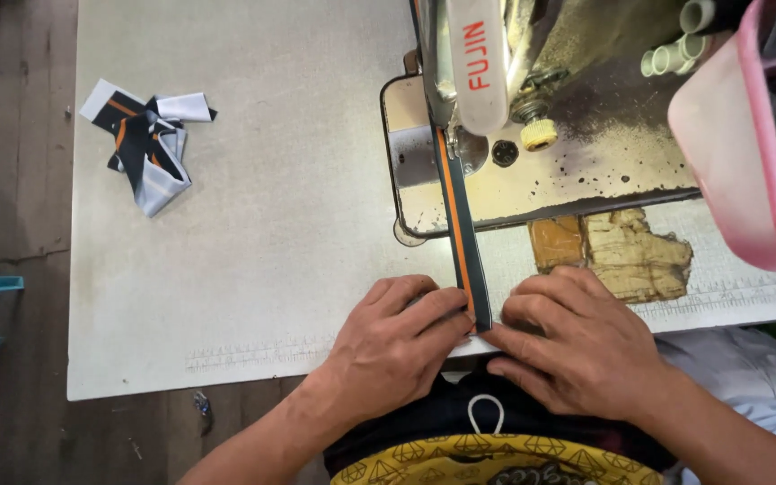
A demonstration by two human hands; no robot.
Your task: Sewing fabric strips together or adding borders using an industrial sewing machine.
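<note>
A narrow dark fabric strip with an orange stripe [460, 220] runs from under the sewing machine's [478, 63] presser foot straight toward me. My left hand [397, 346] pinches the strip's near end from the left, fingers pressed on its edge. From the right, my right hand [572, 341] presses the same end with its fingertips. Both hands rest at the table's [253, 233] front edge. The needle area is hidden behind the machine head.
A crumpled bundle of dark, white and orange fabric pieces [147, 144] lies at the table's far left. A pink plastic basket [747, 144] sits at the right over the machine bed [586, 171]. A worn, torn patch [621, 251] marks the table near the machine.
</note>
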